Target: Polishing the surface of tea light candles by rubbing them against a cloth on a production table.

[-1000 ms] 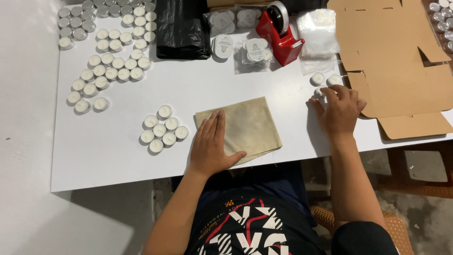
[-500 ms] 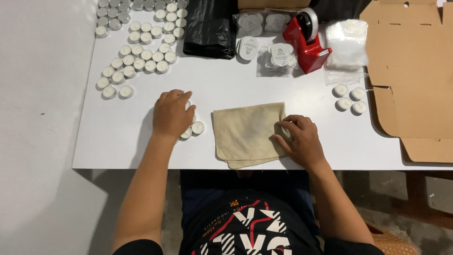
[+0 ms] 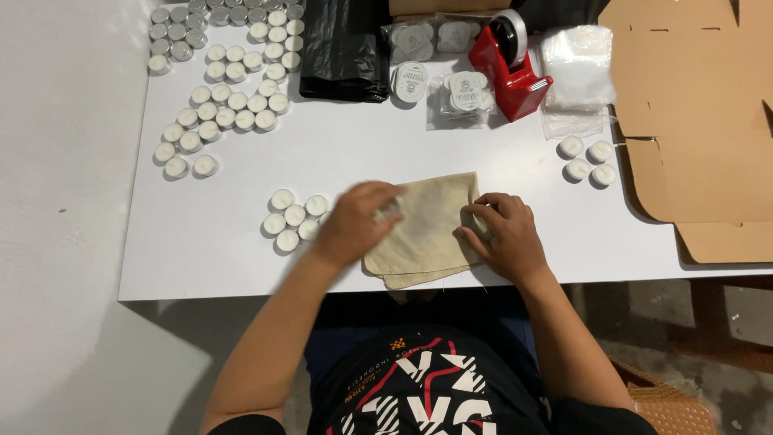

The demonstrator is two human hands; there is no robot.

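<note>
A beige cloth pouch (image 3: 431,229) lies flat on the white table (image 3: 201,258), close to its near edge. My left hand (image 3: 354,224) is blurred over the pouch's left side, its fingers closed on what looks like a small white tealight candle (image 3: 388,212). My right hand (image 3: 501,234) rests on the pouch's right edge, fingers curled and pinching the cloth there. Just left of my left hand sits a small cluster of several white tealights (image 3: 291,219).
Many more tealights (image 3: 229,89) cover the far left of the table, and several (image 3: 588,159) sit at the right. Along the back are a black plastic bag (image 3: 346,48), packed tealights (image 3: 460,93), a red tape dispenser (image 3: 511,64) and clear bags (image 3: 576,72). Flat cardboard (image 3: 692,121) lies on the right.
My left hand went from the pouch to the small tealight cluster, then back right over the pouch. My right hand came in from the tealights at the right to the pouch's right edge.
</note>
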